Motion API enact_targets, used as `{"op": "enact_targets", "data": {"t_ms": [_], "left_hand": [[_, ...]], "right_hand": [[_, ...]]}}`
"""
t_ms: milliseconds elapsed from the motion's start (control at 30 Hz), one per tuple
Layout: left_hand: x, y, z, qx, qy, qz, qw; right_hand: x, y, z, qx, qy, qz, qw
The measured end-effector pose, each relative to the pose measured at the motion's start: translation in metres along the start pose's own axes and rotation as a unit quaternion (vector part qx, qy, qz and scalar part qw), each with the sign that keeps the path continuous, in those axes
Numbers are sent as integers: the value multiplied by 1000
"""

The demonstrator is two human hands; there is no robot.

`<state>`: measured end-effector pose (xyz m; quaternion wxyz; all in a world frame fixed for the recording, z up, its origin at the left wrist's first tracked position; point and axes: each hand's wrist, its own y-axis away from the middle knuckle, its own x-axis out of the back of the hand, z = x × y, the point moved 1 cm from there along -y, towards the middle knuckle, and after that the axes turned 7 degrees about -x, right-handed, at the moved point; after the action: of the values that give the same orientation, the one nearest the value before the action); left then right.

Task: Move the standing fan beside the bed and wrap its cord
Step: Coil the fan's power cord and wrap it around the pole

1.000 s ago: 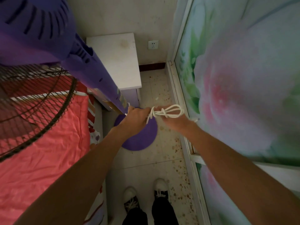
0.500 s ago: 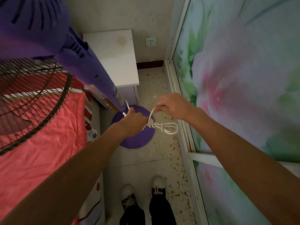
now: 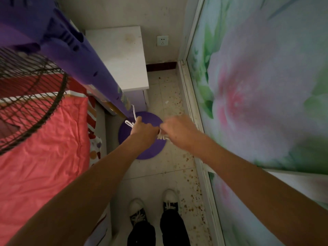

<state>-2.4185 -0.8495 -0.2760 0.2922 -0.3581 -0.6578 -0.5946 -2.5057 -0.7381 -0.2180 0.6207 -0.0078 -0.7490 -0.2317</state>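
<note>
Leftmost we see the bed (image 3: 35, 139) with the purple fan (image 3: 74, 55) upright beside it, its round base (image 3: 142, 150) on the floor. Our left hand (image 3: 143, 132) is closed around the white cord (image 3: 132, 119) near the pole. Touching it, our right hand (image 3: 177, 132) pinches the bundled cord loops.

My one head camera, looking steeply down

It faces forward and down from my head, so my shoes (image 3: 153, 207) sit at the bottom edge and the wall socket (image 3: 162, 41) near the top. The fan's purple column (image 3: 83, 63) looms very close at upper left, and the wide lens bends the flowered panel (image 3: 262, 89) along the right.
</note>
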Motion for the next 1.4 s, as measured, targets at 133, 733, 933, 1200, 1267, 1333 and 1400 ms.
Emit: {"op": "enact_targets", "data": {"t_ms": [133,733,933,1200,1267,1333,1400], "left_hand": [[-7,0,-10,-54,6,69,996],[-17,26,-42,-156,-3,56,986],[-22,74,-66,39,366,228,902],[-66,44,11,273,779,129,549],[-71,39,8,274,792,161,521],[-77,34,5,266,798,165,516],[-87,27,0,263,794,163,524]], "right_hand": [[-15,-10,33,-118,-391,-15,913],[-96,2,-33,-196,-768,-193,578],[-111,16,-27,-243,-698,-39,672],[-140,7,-39,-244,-661,-61,707],[-140,5,-37,-231,-634,-78,734],[-141,-3,-35,-211,-584,-78,780],[-145,-16,-36,-185,-520,-66,831]]}}
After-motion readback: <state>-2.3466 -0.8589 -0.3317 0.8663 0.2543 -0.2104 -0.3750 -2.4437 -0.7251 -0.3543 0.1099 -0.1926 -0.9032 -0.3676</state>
